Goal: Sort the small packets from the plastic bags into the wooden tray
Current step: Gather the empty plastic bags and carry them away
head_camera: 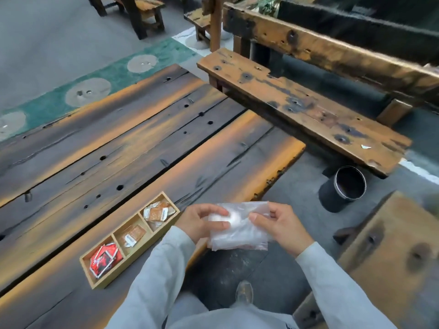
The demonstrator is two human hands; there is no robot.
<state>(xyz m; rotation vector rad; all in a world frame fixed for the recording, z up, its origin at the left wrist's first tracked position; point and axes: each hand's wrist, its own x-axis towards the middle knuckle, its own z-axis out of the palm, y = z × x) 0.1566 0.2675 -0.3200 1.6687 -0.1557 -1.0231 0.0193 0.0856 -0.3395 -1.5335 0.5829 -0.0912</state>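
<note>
A long wooden tray [164, 230] with three compartments lies near the table's front edge. Red packets [103, 258] fill its near-left compartment, brown packets [131, 235] lie in the middle one, and orange-and-white packets [158, 212] are heaped in the far-right one. Just right of the tray, past the table edge, both hands hold clear plastic bags [240, 229] in the air. My left hand [202, 223] pinches the left side and my right hand [280, 224] grips the right side. I cannot tell what the bags contain.
The dark plank table [118, 150] stretches away to the left. A wooden bench [297, 108] stands to the right, with a black cylindrical bin [344, 186] on the floor beneath its end. Another wooden piece [392, 257] sits at the lower right. My shoe [244, 292] shows below.
</note>
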